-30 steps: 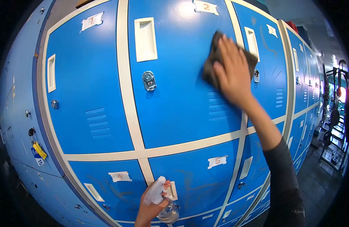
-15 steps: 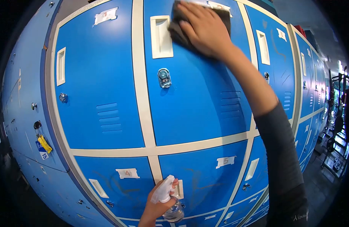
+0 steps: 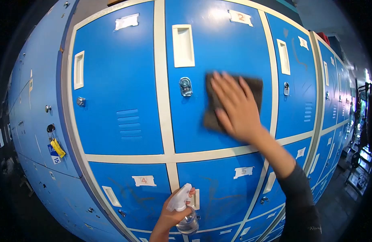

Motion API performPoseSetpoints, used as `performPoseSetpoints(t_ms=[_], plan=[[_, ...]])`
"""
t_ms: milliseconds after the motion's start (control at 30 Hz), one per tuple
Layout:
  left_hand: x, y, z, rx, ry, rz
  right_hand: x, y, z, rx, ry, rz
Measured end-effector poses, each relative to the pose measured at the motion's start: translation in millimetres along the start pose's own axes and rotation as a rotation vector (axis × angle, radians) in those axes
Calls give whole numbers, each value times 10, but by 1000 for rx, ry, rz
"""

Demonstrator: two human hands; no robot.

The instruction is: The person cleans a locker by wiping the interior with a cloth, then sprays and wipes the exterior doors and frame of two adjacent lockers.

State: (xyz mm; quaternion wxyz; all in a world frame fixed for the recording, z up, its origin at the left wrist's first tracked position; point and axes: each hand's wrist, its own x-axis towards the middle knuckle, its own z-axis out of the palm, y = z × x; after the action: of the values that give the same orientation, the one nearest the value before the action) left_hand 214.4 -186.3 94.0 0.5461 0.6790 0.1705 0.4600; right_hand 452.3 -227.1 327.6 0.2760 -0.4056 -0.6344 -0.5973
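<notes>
My right hand (image 3: 238, 109) presses a dark cloth (image 3: 254, 86) flat against the blue door of locker 2 (image 3: 218, 52), right of its metal lock (image 3: 186, 86). The fingers lie spread over the cloth, and the door's vents are hidden behind it. Lower down, my left hand (image 3: 171, 213) is wrapped round a clear spray bottle (image 3: 188, 224) with a white nozzle (image 3: 181, 197), in front of locker 5's door (image 3: 222, 193), by its pale handle recess (image 3: 195, 199).
Locker 4 (image 3: 125, 185) has brownish smears on its door. At the left, a key with a yellow tag (image 3: 57, 148) hangs from a lighter blue locker. More lockers run off to the right, beside gym racks (image 3: 359, 153).
My right hand and the cloth have moved down the door from its top edge, uncovering the number 2 label. My left hand still holds the bottle. The view has shifted slightly.
</notes>
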Motion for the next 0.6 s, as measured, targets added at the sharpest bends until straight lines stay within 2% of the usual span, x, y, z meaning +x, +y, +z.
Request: performPoseSetpoints(t_ms=[67,100,200,367,500,600], plan=[[3,10,-10,20,-22,15,-487,-207,-59,17,-155,23],[6,13,-7,31,-30,20,-603,-251,-66,6,-159,-18],[-1,67,1,51,-23,-16,-478,-61,-87,9,-175,-77],[16,7,0,81,-28,36,553,311,92,-62,162,0],[10,22,0,68,-36,36,1566,725,344,-104,443,-52],[15,-37,-31,94,-48,72,2154,782,325,-97,518,-133]])
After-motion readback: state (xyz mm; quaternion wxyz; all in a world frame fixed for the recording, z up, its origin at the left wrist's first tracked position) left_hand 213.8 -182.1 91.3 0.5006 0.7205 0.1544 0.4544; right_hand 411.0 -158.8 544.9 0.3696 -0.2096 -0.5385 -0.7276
